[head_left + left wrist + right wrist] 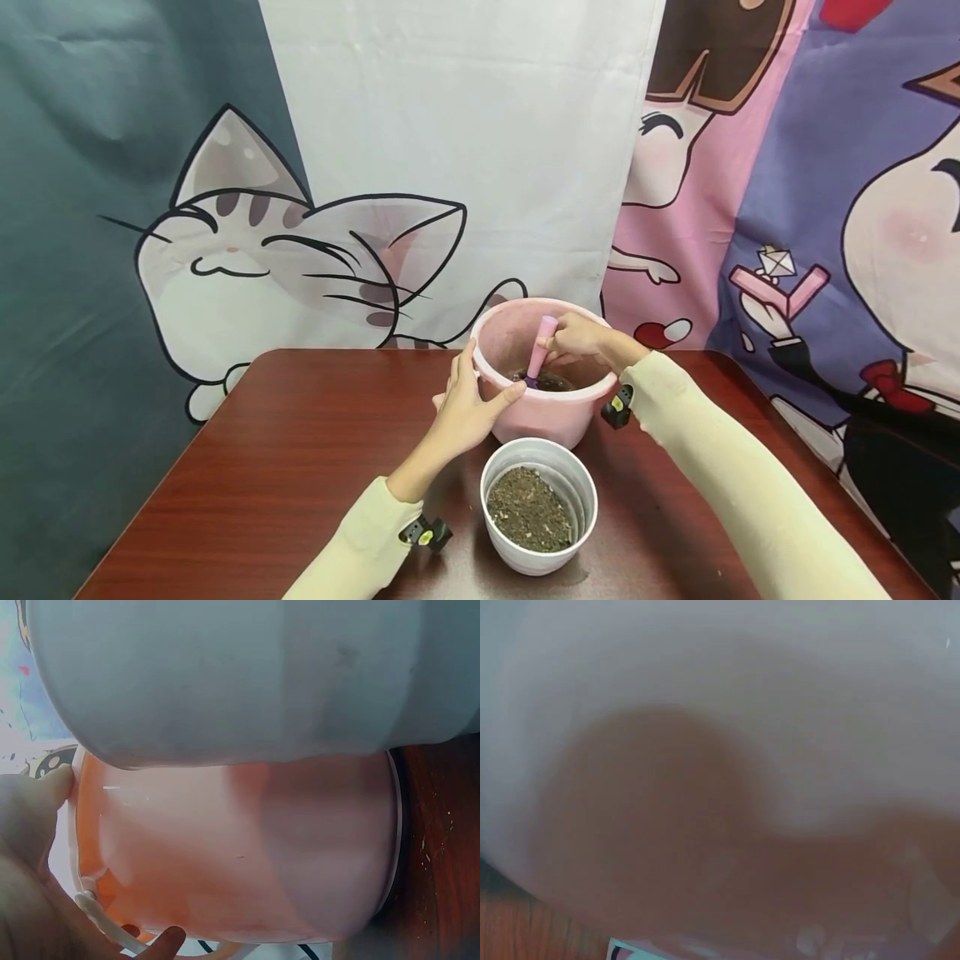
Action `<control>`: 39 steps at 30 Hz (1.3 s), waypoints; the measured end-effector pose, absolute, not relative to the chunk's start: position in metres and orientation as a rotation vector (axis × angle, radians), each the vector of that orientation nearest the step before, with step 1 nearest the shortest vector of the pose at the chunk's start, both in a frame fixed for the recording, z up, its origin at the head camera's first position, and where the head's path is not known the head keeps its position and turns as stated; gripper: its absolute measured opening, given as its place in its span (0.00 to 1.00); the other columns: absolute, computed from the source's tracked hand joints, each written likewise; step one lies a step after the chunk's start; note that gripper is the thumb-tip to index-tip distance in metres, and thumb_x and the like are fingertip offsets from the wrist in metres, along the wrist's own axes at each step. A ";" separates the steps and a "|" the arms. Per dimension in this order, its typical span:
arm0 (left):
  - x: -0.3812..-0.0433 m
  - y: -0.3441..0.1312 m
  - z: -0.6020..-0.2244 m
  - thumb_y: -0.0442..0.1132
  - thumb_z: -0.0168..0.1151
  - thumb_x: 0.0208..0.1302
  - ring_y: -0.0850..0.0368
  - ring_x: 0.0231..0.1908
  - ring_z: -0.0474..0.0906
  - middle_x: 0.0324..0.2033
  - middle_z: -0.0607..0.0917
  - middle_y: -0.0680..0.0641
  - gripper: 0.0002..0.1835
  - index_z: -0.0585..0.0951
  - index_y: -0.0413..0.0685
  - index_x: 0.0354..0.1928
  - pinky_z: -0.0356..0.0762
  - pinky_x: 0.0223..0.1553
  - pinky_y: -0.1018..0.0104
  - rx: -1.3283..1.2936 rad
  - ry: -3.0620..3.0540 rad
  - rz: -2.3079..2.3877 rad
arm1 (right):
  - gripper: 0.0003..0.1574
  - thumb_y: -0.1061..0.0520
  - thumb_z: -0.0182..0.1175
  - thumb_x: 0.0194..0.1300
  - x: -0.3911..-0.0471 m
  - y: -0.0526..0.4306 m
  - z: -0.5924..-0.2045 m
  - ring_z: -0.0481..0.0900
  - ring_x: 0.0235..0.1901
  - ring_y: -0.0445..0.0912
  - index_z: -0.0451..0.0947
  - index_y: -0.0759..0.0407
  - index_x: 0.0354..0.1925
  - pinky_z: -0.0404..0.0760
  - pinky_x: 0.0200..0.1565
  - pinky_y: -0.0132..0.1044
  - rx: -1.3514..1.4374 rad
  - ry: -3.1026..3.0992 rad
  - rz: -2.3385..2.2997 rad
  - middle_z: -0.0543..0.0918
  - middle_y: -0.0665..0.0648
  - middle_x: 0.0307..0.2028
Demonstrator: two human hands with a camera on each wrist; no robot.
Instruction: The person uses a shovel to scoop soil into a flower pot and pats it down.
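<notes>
A pink bucket [546,417] with dark soil [555,382] inside stands towards the far side of the table. My left hand [467,411] grips its left rim, thumb at the top edge; in the left wrist view the fingers lie by its white handle [112,924]. Inside the bucket, my right hand [576,335] holds the pink grip of a small trowel [542,343], tilted, with its purple lower end down in the soil and the blade hidden. Nearer to me is a white pot [534,562] holding brown, crumbly soil [528,510].
The reddish-brown wooden table [322,450] carries both containers. Behind it hangs a cartoon-printed cloth [465,125]. In the left wrist view, the white pot's wall [225,682] covers the upper half; the right wrist view shows mostly the blurred bucket wall [817,735].
</notes>
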State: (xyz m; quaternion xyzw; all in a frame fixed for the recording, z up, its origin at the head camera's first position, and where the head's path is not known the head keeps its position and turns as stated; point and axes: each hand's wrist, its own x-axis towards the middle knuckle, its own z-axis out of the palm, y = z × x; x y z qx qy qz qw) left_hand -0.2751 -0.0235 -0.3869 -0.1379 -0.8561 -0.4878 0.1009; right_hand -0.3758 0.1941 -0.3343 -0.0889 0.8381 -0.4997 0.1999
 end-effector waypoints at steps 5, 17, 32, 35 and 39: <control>-0.276 -0.024 -0.387 0.65 0.65 0.59 0.40 0.67 0.63 0.68 0.63 0.40 0.56 0.48 0.46 0.78 0.48 0.56 0.33 -0.418 -2.524 -1.440 | 0.14 0.72 0.50 0.63 -0.374 0.192 -0.335 0.82 0.35 0.47 0.74 0.82 0.45 0.80 0.51 0.48 -0.215 2.407 -1.406 0.79 0.65 0.39; -0.277 -0.026 -0.387 0.64 0.67 0.58 0.43 0.66 0.65 0.68 0.63 0.40 0.56 0.49 0.47 0.78 0.44 0.57 0.32 -0.438 -2.505 -1.476 | 0.17 0.75 0.43 0.58 -0.371 0.193 -0.334 0.84 0.34 0.49 0.74 0.81 0.42 0.80 0.50 0.49 -0.106 2.305 -1.536 0.80 0.66 0.38; -0.279 -0.025 -0.386 0.61 0.70 0.56 0.42 0.66 0.65 0.69 0.63 0.40 0.56 0.50 0.49 0.78 0.44 0.57 0.36 -0.413 -2.493 -1.504 | 0.09 0.73 0.44 0.68 -0.364 0.204 -0.313 0.85 0.29 0.51 0.71 0.78 0.38 0.82 0.46 0.47 -0.086 2.164 -1.771 0.83 0.64 0.27; -0.278 -0.026 -0.387 0.62 0.71 0.55 0.41 0.65 0.65 0.68 0.64 0.40 0.57 0.50 0.50 0.78 0.44 0.57 0.36 -0.401 -2.495 -1.508 | 0.10 0.71 0.44 0.71 -0.362 0.208 -0.307 0.86 0.29 0.50 0.71 0.79 0.40 0.83 0.46 0.45 -0.106 2.156 -1.796 0.84 0.64 0.27; -0.277 -0.027 -0.387 0.63 0.71 0.54 0.38 0.64 0.64 0.68 0.64 0.39 0.57 0.50 0.51 0.78 0.43 0.58 0.35 -0.375 -2.500 -1.529 | 0.08 0.71 0.44 0.71 -0.362 0.211 -0.306 0.85 0.30 0.49 0.70 0.78 0.40 0.83 0.45 0.42 -0.098 2.147 -1.835 0.82 0.62 0.27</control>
